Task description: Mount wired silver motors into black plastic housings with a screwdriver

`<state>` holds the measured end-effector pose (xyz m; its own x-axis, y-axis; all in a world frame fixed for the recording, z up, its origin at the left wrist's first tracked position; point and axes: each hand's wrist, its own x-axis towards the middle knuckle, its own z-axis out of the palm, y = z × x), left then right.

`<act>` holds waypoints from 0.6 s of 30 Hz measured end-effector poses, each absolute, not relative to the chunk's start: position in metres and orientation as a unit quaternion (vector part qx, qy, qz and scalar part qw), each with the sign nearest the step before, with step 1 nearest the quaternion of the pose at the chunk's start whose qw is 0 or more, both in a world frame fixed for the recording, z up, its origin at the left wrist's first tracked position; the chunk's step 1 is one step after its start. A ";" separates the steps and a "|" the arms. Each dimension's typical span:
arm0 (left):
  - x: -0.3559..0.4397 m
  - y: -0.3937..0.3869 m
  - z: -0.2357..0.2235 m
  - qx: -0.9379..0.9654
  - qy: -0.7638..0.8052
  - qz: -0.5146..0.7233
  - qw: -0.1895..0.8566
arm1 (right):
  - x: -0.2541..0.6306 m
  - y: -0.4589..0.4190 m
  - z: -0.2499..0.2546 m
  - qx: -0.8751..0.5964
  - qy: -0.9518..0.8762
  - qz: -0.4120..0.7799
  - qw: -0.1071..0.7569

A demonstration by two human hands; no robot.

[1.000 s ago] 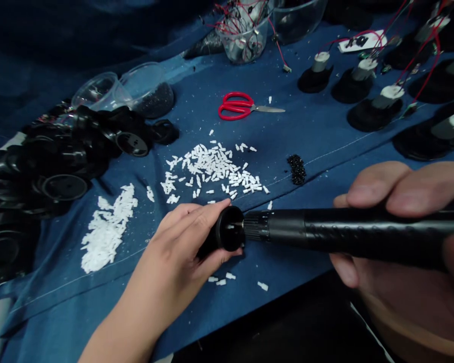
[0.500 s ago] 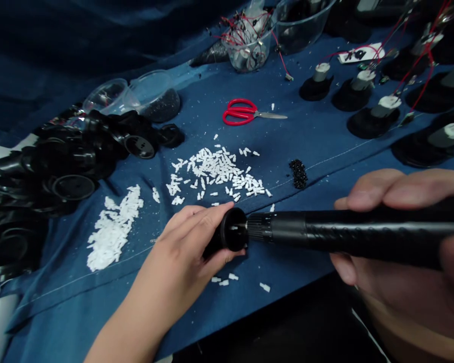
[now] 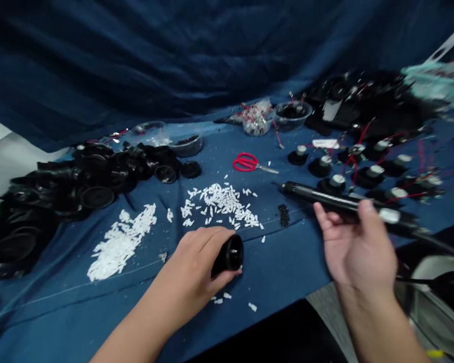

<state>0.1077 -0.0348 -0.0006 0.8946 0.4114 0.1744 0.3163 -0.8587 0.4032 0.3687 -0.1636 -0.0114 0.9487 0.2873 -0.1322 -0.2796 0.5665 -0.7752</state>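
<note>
My left hand (image 3: 200, 259) is wrapped round a black cylindrical plastic housing (image 3: 234, 253), its open end turned to the right; a small white piece shows inside. In my right hand (image 3: 357, 247) lies a black electric screwdriver (image 3: 325, 198), with its bit pointing left and a cable trailing from its right end. The screwdriver is apart from the housing. Between and beyond my hands are a scattered heap of small white plastic pieces (image 3: 223, 199) and a little pile of black screws (image 3: 284, 215). A few more white pieces (image 3: 252, 306) lie near the table's front edge.
Red-handled scissors (image 3: 245, 162) lie behind the white pieces. A denser white pile (image 3: 121, 244) and many black housings (image 3: 98, 196) are at left. Clear tubs (image 3: 293, 117) stand at the back. Black bases with motors and red wires (image 3: 336, 181) fill the right side.
The screwdriver has moved off the housing, to the right and back, tilting as my right hand's grip loosened under it. My view has lifted. My left hand still holds the housing.
</note>
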 end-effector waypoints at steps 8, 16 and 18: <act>0.104 -0.022 -0.014 0.957 0.177 0.201 0.108 | 0.341 -0.163 -0.017 -0.402 -0.005 0.318 0.858; 0.107 -0.019 0.018 0.934 0.135 0.329 0.028 | 0.313 -0.173 -0.006 -0.451 -0.174 0.383 0.788; 0.106 -0.028 0.038 0.911 0.157 0.370 0.092 | 0.309 -0.177 0.010 -0.462 -0.273 0.378 0.754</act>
<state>0.1056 -0.0284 0.0378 0.6774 0.3542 0.6447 0.2180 -0.9337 0.2839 0.3087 -0.1771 0.0101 0.5654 0.8224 0.0632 -0.3175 0.2877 -0.9035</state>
